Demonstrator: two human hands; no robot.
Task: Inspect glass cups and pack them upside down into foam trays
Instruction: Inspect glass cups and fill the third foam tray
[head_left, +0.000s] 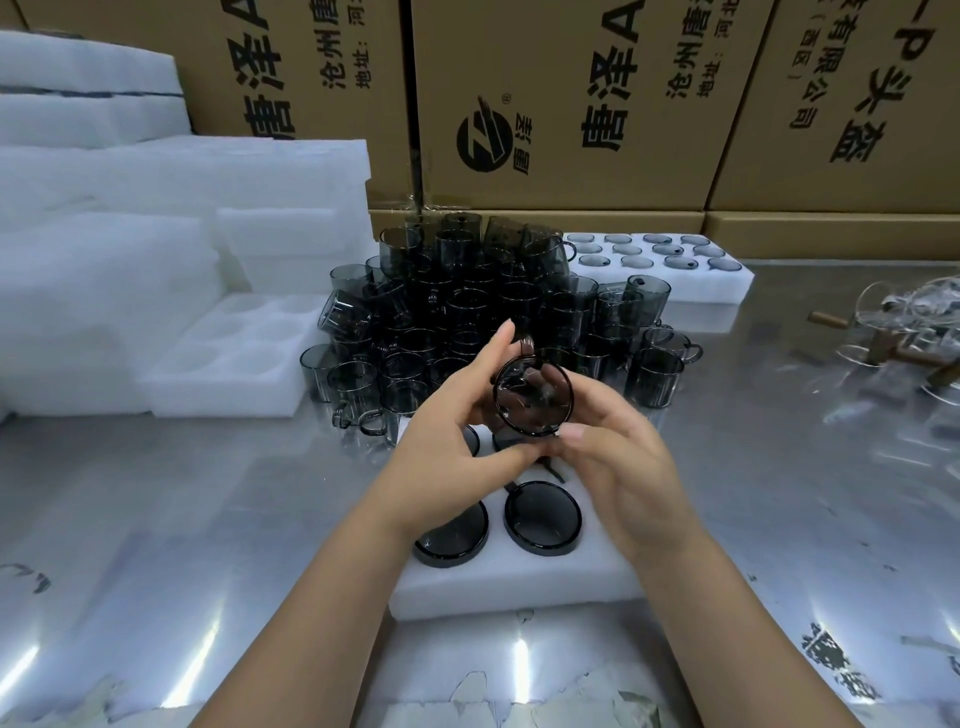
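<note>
hands: left hand and right hand both grip one cup, fingertips round its wall
cup: aloft, above foam tray on table
tip: I'd rotate it fully, check the rim, then invert into the next pocket

Shiny metal table with foam trays and heaped smoky glass cups.

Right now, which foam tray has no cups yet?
The left tray, beside the cup pile: its pockets are bare white, while the near tray and far tray hold upturned cups.
</note>
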